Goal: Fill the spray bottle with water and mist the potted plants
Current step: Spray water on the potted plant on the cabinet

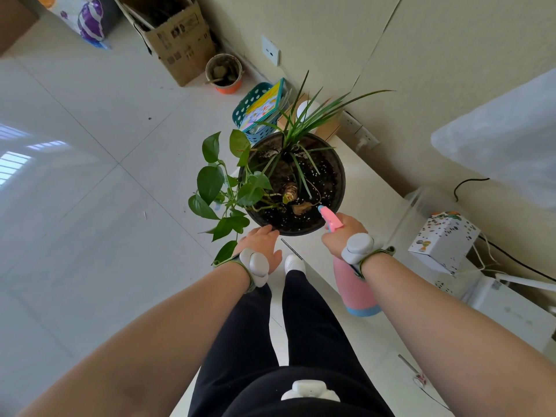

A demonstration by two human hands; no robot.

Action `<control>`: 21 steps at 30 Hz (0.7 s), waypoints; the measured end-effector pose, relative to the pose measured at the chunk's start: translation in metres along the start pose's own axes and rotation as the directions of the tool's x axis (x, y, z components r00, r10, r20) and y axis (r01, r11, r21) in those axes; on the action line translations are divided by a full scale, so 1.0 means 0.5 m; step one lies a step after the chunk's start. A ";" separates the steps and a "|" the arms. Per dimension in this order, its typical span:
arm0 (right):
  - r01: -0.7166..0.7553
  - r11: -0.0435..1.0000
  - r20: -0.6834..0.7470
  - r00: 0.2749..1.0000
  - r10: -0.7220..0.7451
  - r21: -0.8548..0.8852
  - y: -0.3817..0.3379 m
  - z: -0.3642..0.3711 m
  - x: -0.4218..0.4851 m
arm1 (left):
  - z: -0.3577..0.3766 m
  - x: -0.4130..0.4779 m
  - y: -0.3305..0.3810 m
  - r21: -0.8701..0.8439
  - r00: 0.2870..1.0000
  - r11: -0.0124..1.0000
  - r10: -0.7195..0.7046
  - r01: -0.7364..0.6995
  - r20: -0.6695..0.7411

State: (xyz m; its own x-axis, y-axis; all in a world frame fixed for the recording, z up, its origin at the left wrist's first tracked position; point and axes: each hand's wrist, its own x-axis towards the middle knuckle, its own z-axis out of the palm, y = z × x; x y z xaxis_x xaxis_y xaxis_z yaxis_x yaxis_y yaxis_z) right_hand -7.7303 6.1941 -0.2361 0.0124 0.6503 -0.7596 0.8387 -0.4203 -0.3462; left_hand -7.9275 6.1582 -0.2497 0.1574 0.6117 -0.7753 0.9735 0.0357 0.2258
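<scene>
A black round pot (338, 164) of dark soil stands on a white surface, holding a broad-leaved vine (210, 182) and a thin-leaved grassy plant (304, 118). My right hand (343, 233) grips the neck of a pink spray bottle (355, 291) with a blue base. Its pink nozzle (328, 215) points over the pot's near rim toward the soil. My left hand (260, 240) rests with fingers extended against the pot's near left rim, beside the vine's leaves.
A teal basket (255, 97) with a colourful book sits behind the pot. Farther back stand a cardboard box (177, 40) and a dirty bucket (224, 72). A spotted white box (442, 239) lies at the right. Tiled floor (90, 191) spreads to the left.
</scene>
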 end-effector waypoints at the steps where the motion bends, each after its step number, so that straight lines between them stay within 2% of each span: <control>1: 0.014 1.000 0.011 1.000 -0.014 -0.006 -0.007 0.002 -0.001 | -0.001 0.000 -0.001 0.000 1.000 1.000 0.000 0.000 0.003; 5: 0.067 0.997 0.073 0.995 -0.065 -0.024 -0.031 0.014 -0.011 | -0.003 0.001 -0.002 -0.008 1.000 1.000 -0.006 0.006 0.004; 11: 0.068 0.998 0.076 0.995 -0.068 0.012 -0.051 0.035 -0.028 | -0.010 -0.006 -0.002 -0.049 0.996 0.998 -0.035 0.031 -0.080; 17: 0.108 0.994 -0.006 0.994 -0.108 0.016 -0.073 0.025 -0.013 | -0.031 -0.009 0.004 -0.084 0.987 0.996 -0.021 0.008 -0.158; 21: 0.097 0.995 0.031 0.995 -0.096 -0.018 -0.083 0.001 -0.005 | -0.046 -0.009 0.014 -0.098 0.985 0.995 -0.013 -0.004 -0.171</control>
State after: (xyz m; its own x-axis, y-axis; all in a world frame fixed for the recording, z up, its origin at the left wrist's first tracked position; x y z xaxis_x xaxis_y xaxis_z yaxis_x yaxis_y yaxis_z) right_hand -7.7655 6.2098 -0.2201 -0.0851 0.6676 -0.7396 0.8457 -0.3441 -0.4079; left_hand -7.9254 6.1736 -0.2311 0.1142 0.7371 -0.6660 0.9519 0.1108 0.2858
